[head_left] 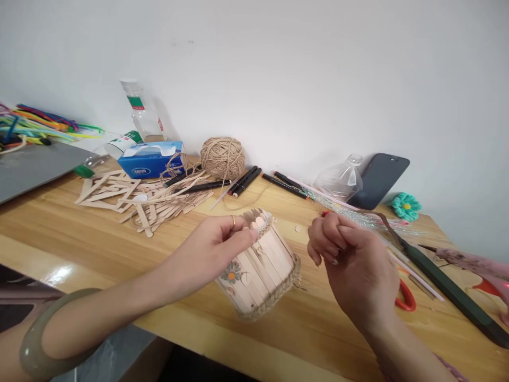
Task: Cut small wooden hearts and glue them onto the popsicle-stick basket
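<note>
Pale wooden sticks make up the small cup (270,257), tilted over the table (318,331), its upper rim pinched between the thumb and fingers of the left hand (222,239). Below that grip, a daisy decoration (231,274) sits on the cup's side and braided twine (274,298) runs along its lower edge. Just right of the cup, apart from it, the right hand (358,260) has its fingers curled in; whether they hold anything, I cannot tell. Beyond the left grip lie a ball of twine (222,157) and black markers (247,182), with loose craft sticks (159,209) and a blue box (151,162) farther left. Past the right hand lean a dark phone (380,180) and, near it, a teal flower (405,206)
</note>
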A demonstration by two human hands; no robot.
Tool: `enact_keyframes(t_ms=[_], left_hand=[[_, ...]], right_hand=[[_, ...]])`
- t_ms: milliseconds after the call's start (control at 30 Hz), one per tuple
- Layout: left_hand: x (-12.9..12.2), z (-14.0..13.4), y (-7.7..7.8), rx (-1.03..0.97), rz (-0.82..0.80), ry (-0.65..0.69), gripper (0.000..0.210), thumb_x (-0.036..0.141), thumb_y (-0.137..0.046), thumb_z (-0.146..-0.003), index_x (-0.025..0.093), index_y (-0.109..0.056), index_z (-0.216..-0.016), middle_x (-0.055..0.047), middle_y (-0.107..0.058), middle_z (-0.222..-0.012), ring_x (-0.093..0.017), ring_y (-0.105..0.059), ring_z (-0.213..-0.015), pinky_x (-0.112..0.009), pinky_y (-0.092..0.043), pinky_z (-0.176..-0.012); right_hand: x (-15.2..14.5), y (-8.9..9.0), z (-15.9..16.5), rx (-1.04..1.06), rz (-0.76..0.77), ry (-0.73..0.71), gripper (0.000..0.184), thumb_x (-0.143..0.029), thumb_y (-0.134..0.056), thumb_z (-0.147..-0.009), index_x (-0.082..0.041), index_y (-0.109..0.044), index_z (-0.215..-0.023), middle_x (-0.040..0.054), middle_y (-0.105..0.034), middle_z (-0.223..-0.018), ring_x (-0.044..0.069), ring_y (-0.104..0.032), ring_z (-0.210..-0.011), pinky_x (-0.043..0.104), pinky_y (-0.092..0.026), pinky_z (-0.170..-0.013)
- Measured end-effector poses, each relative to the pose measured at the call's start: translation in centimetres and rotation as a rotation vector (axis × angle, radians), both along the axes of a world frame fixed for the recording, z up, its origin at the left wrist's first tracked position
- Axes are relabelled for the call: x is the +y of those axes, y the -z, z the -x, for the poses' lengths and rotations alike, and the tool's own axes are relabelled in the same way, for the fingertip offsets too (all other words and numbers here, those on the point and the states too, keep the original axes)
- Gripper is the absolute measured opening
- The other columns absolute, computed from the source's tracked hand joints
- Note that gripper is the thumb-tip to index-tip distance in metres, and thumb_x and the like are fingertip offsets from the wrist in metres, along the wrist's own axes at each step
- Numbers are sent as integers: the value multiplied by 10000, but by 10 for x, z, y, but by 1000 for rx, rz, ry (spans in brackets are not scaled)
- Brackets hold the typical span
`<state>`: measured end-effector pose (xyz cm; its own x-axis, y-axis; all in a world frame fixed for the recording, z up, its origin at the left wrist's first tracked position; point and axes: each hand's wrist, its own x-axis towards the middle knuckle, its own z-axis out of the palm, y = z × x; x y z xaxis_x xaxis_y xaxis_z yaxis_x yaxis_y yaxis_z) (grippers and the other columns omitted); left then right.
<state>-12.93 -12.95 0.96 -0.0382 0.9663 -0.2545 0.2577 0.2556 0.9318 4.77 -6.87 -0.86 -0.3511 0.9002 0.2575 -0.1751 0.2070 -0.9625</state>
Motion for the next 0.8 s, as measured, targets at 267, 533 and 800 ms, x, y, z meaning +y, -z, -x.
enact_keyframes(t_ms=[267, 533, 800], left_hand=[[1, 3, 1, -138, 43, 47, 126, 295, -588, -723, 169, -593, -709, 41, -566, -614, -104, -506, -537, -193, -381, -498], [0, 7, -1, -59, 13, 29, 57, 213, -576, -694, 169, -587, -660, 65, -485, -536, -83, -434, -473, -181, -318, -453], [0, 7, 4, -84, -21, 61, 71, 237, -568, -711, 173, -593, -692, 46, -551, -624, -100, -491, -551, -191, -369, -505]], right_hand=[[-13, 6, 3, -372, -194, -8, 267, -326, -473, -883, -196, -546, -661, -22, -510, -584, 113, -453, -533, 228, -379, -478], [-19, 5, 8, -495, -336, -38, 48, -223, -555, -833, -197, -557, -793, -16, -567, -690, 112, -510, -592, 229, -433, -533], [-19, -9, 16, -586, -329, -61, 127, -192, -592, -773, -193, -524, -666, -31, -522, -590, 99, -458, -513, 212, -380, -451]])
